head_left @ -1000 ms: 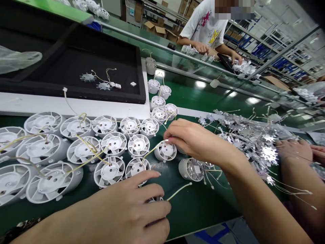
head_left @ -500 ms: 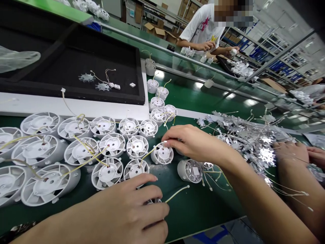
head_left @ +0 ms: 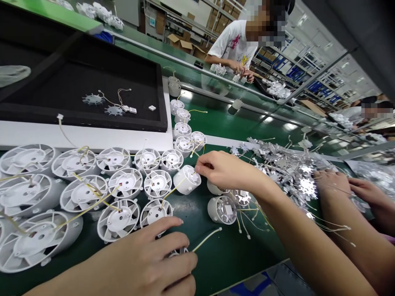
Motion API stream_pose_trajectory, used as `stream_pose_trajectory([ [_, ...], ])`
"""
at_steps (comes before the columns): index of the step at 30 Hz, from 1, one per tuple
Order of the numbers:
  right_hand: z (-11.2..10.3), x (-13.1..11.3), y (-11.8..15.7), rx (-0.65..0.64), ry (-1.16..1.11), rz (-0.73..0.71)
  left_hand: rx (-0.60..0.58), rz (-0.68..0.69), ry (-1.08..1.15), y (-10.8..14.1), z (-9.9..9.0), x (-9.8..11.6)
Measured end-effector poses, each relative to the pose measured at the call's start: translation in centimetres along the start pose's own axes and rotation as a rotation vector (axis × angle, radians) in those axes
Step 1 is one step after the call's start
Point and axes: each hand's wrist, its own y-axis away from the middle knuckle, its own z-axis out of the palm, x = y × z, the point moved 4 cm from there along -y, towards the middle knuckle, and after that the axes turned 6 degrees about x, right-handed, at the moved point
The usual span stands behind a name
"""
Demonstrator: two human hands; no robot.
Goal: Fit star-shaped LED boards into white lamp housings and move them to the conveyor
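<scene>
My right hand (head_left: 220,168) pinches the rim of a white fan housing (head_left: 187,181), which tilts on the green table beside the rows of other housings. Fingers spread, my left hand (head_left: 157,259) rests over another housing (head_left: 177,251) at the front, mostly hidden beneath it; a yellow-white wire (head_left: 207,239) sticks out from there. To the right of the tilted housing stands a housing with a silvery plate and a white square (head_left: 222,210), with several thin wires beside it.
Several wired white housings (head_left: 126,183) fill the left. A black tray (head_left: 123,74) holds star-shaped plates. At right lies a heap of silvery star plates (head_left: 286,164), touched by another person's hands (head_left: 335,185). A person in a white shirt (head_left: 230,41) works across the line.
The housing at my right hand has tipped over to one side, and its wire end no longer shows at my fingertips. The whole view has shifted slightly. The person opposite has brought both hands together.
</scene>
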Motion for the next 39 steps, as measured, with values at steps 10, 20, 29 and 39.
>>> stream_pose_trajectory([
  [10,0.2,-0.2,0.3,-0.139,-0.124,-0.053,0.104,0.027,0.007,0.3,-0.3,-0.3],
  [20,-4.5,11.6,2.0,0.234,0.57,0.366,0.161,0.059,0.029,0.1,-0.8,-0.1],
  [29,-4.9,13.7,4.1,0.403,0.602,0.442,0.17,0.046,0.019,-0.2,-1.1,-0.3],
  [39,-8.7,7.6,10.4,0.918,0.339,0.338,0.121,0.098,0.067,0.3,-0.3,-0.2],
])
